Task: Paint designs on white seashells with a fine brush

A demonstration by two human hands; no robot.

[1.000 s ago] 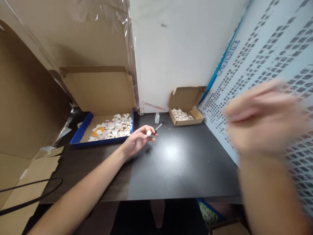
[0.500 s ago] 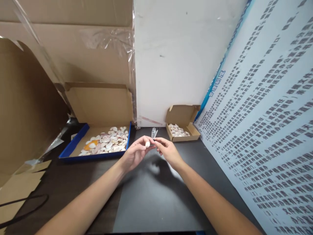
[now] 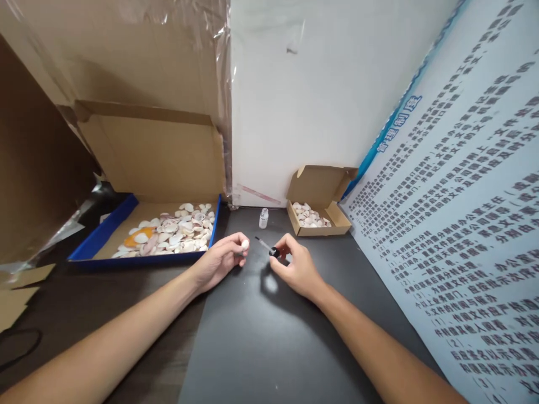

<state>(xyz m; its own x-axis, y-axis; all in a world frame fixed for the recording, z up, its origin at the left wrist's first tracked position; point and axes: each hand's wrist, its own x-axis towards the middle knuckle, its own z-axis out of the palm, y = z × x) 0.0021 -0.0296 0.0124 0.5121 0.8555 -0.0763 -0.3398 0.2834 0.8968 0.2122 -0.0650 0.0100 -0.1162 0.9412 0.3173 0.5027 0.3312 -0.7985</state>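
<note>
Between thumb and fingers, my left hand point(image 3: 221, 259) pinches a small white shell point(image 3: 245, 245). My right hand point(image 3: 297, 264) grips the black cap of a brush applicator point(image 3: 274, 252). Its clear stem and dark tip point up and left, toward the shell but apart from it. Beyond both hands a small clear glass bottle point(image 3: 263, 219) stands upright on the dark table with no cap on it.
A blue-edged cardboard box point(image 3: 143, 261) on the left holds many shells point(image 3: 185, 230) and something orange. At the back right, a smaller open cardboard box point(image 3: 320, 230) holds more shells. A printed board point(image 3: 442, 224) leans along the right side.
My hands have moved apart; they were together in front of the bottle. The brush now shows clear of the left hand, and the view has shifted slightly.
</note>
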